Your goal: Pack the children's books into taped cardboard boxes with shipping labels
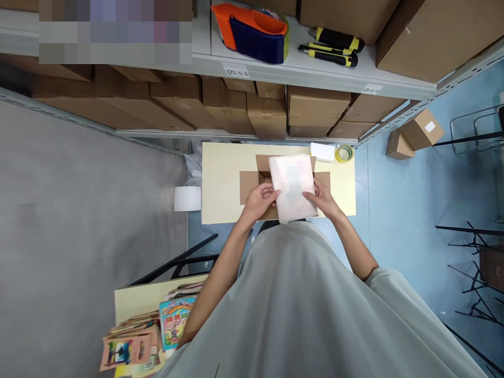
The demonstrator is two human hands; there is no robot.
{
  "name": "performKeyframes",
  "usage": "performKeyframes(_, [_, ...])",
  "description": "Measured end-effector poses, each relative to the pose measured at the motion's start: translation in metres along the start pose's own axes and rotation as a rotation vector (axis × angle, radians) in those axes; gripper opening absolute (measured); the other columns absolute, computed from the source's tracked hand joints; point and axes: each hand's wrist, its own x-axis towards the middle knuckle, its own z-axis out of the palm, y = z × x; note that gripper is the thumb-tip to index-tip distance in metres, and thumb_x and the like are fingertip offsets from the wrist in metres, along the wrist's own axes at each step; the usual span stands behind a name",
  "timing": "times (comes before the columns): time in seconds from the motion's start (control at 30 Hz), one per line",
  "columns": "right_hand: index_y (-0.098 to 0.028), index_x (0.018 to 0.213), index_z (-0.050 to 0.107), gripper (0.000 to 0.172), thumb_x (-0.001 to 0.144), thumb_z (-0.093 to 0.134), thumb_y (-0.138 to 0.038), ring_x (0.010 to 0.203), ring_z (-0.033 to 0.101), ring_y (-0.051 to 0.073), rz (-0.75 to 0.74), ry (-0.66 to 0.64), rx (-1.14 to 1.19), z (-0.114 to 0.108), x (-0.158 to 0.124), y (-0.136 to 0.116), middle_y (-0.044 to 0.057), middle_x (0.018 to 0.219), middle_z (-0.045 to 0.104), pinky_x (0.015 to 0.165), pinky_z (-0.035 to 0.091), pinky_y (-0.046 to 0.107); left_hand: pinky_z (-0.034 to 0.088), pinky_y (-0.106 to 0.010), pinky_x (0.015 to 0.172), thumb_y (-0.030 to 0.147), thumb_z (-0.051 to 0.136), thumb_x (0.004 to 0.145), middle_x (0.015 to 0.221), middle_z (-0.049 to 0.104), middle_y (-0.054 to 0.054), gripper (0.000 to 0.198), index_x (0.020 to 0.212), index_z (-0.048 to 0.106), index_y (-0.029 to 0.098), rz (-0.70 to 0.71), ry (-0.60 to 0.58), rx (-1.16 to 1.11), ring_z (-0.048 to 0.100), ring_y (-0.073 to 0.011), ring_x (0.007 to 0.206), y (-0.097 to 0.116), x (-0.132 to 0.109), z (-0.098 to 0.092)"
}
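Both my hands grip a white, flat, rectangular package (293, 188), which looks wrapped in translucent foam or film. My left hand (261, 200) holds its left edge with the thumb on top. On the opposite edge, my right hand (321, 197) pinches it the same way. Beneath the package stands an open cardboard box (249, 187) with its flaps folded outward. The package covers most of the box's opening, so what lies inside is hidden.
The box rests on a cream table (220, 184). At its back right are a white box (322, 151) and a tape roll (344, 153). A shelf above holds cartons, an orange-and-blue tape dispenser (255, 37) and utility knives (334, 47). Books (129, 349) lie lower left.
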Motion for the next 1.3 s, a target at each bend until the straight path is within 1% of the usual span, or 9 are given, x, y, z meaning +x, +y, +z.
performKeyframes(0.3, [-0.023, 0.131, 0.063, 0.056, 0.087, 0.075, -0.056, 0.125, 0.07, 0.031, -0.14, -0.031, -0.184, -0.006, 0.02, 0.008, 0.01, 0.131, 0.076, 0.109, 0.057, 0.046, 0.061, -0.032, 0.076, 0.067, 0.092, 0.066, 0.088, 0.077, -0.005, 0.06, 0.093, 0.069, 0.019, 0.043, 0.061, -0.001, 0.071, -0.0178, 0.078, -0.025, 0.008, 0.004])
performKeyframes(0.5, [-0.018, 0.135, 0.067, 0.048, 0.095, 0.059, -0.043, 0.117, 0.07, 0.031, -0.329, -0.12, -0.636, -0.015, 0.049, -0.023, 0.01, 0.13, 0.076, 0.108, 0.055, 0.047, 0.063, -0.033, 0.077, 0.062, 0.092, 0.069, 0.089, 0.079, -0.008, 0.057, 0.094, 0.07, 0.017, 0.034, 0.122, -0.011, 0.076, -0.0202, 0.08, -0.032, 0.02, 0.009])
performKeyframes(0.63, [-0.023, 0.142, 0.067, 0.048, 0.097, 0.052, -0.029, 0.114, 0.073, 0.032, -0.259, -0.184, -0.98, -0.015, 0.057, -0.045, 0.005, 0.128, 0.078, 0.104, 0.057, 0.047, 0.061, -0.027, 0.062, 0.051, 0.089, 0.079, 0.091, 0.081, -0.009, 0.051, 0.109, 0.069, 0.014, 0.013, 0.269, 0.002, 0.076, -0.0174, 0.069, -0.034, 0.027, -0.003])
performKeyframes(0.77, [-0.028, 0.147, 0.065, 0.051, 0.099, 0.05, -0.022, 0.119, 0.073, 0.032, -0.199, -0.272, -1.192, -0.008, 0.06, -0.048, 0.003, 0.131, 0.079, 0.104, 0.057, 0.045, 0.06, -0.024, 0.059, 0.032, 0.084, 0.088, 0.101, 0.083, -0.011, 0.072, 0.148, 0.052, 0.012, -0.019, 0.34, 0.032, 0.077, -0.0154, 0.066, -0.033, 0.029, -0.018])
performKeyframes(0.83, [-0.026, 0.149, 0.064, 0.051, 0.1, 0.049, -0.019, 0.122, 0.073, 0.032, -0.178, -0.326, -1.261, -0.002, 0.062, -0.045, 0.005, 0.134, 0.078, 0.105, 0.056, 0.045, 0.061, -0.024, 0.06, 0.027, 0.081, 0.09, 0.102, 0.083, -0.011, 0.076, 0.154, 0.045, 0.011, -0.038, 0.332, 0.056, 0.078, -0.0154, 0.068, -0.034, 0.028, -0.024])
performKeyframes(0.93, [-0.025, 0.148, 0.065, 0.051, 0.1, 0.048, -0.014, 0.126, 0.072, 0.032, -0.156, -0.388, -1.346, 0.006, 0.067, -0.038, 0.007, 0.138, 0.077, 0.108, 0.054, 0.044, 0.065, -0.029, 0.069, 0.027, 0.075, 0.092, 0.108, 0.082, -0.011, 0.062, 0.148, 0.053, 0.014, 0.024, 0.374, 0.171, 0.078, -0.0169, 0.077, -0.038, 0.022, -0.035])
performKeyframes(1.03, [-0.025, 0.148, 0.065, 0.052, 0.1, 0.049, -0.012, 0.126, 0.072, 0.031, -0.103, -0.422, -1.405, 0.014, 0.074, -0.029, 0.008, 0.14, 0.077, 0.109, 0.054, 0.044, 0.064, -0.04, 0.095, 0.028, 0.076, 0.088, 0.124, 0.078, -0.013, 0.046, 0.133, 0.066, 0.018, 0.16, 0.532, 0.451, 0.077, -0.0231, 0.102, -0.046, 0.016, -0.049])
performKeyframes(1.1, [-0.027, 0.149, 0.064, 0.053, 0.1, 0.05, -0.012, 0.124, 0.073, 0.032, -0.057, -0.427, -1.44, 0.019, 0.078, -0.021, 0.009, 0.139, 0.077, 0.107, 0.055, 0.044, 0.059, -0.045, 0.106, 0.031, 0.078, 0.085, 0.132, 0.075, -0.015, 0.046, 0.128, 0.069, 0.018, 0.147, 0.611, 0.594, 0.074, -0.028, 0.114, -0.052, 0.015, -0.058])
performKeyframes(1.3, [-0.028, 0.154, 0.062, 0.055, 0.103, 0.048, -0.012, 0.126, 0.073, 0.032, 0.04, -0.462, -1.493, 0.028, 0.087, 0.006, 0.011, 0.138, 0.077, 0.105, 0.056, 0.044, 0.062, -0.038, 0.095, 0.03, 0.071, 0.088, 0.117, 0.08, -0.011, 0.039, 0.125, 0.069, 0.018, -0.063, 0.557, 0.494, 0.077, -0.024, 0.097, -0.071, 0.023, -0.074])
